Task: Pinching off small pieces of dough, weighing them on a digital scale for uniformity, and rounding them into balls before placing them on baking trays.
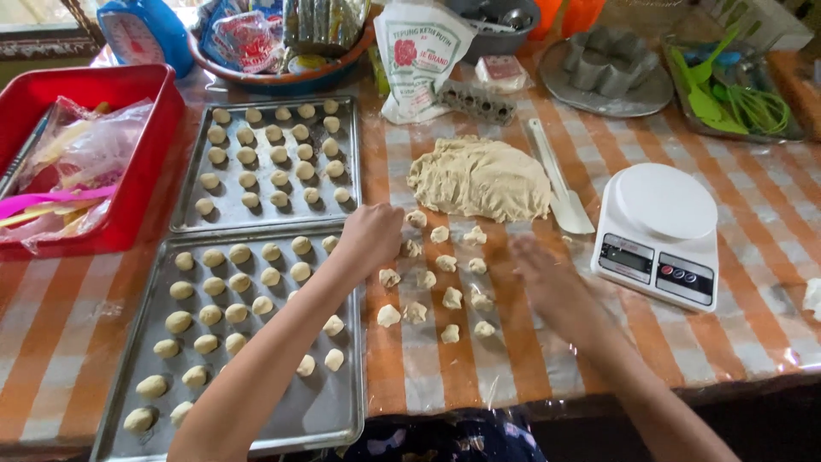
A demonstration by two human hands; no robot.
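1. Here the left hand (369,238) lies with fingers curled together over the top-left corner of a cluster of small dough bits (436,278) — whether it pinches one I cannot tell, the knuckles hide it.
2. The bits spread to the right of that hand and toward the person, in loose rows on the desk (770,231); the left hand is touching or just beside them.
3. The right hand (539,265) is blurred, just right of the cluster, fingers seemingly spread flat — nothing seen in it.
4. The dough mass (481,178) sits just beyond the bits, its long axis running left to right.
5. Left of the hand, two trays — near tray (338,411), far tray (351,115) — hold rolled balls.
6. A scale (658,231) and spatula (556,175) lie right of the dough; the cloth is orange-striped under clear plastic.
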